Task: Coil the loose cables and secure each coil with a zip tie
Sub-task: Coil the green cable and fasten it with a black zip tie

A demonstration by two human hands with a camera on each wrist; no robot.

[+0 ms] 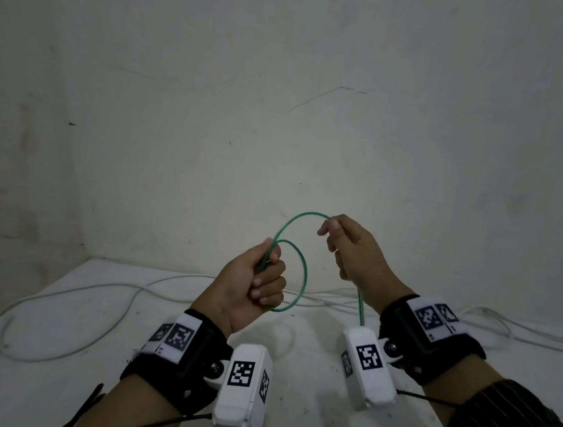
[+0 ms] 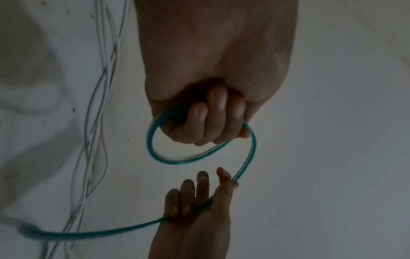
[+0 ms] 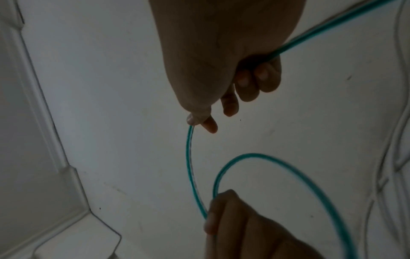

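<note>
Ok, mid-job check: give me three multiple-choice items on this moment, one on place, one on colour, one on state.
1. Where do the white cables lie?
A. on the table
B. in the left hand
C. on the wall

2. What colour is the cable being coiled?
A. red
B. green
C. black

3. How is the right hand engaged?
A. resting open on the table
B. pinching the cable
C. gripping a zip tie

Answers:
1 A, they trail across the tabletop.
2 B, the green cable loops out of the left hand.
3 B, thumb and forefinger pinch it in the right wrist view.
</note>
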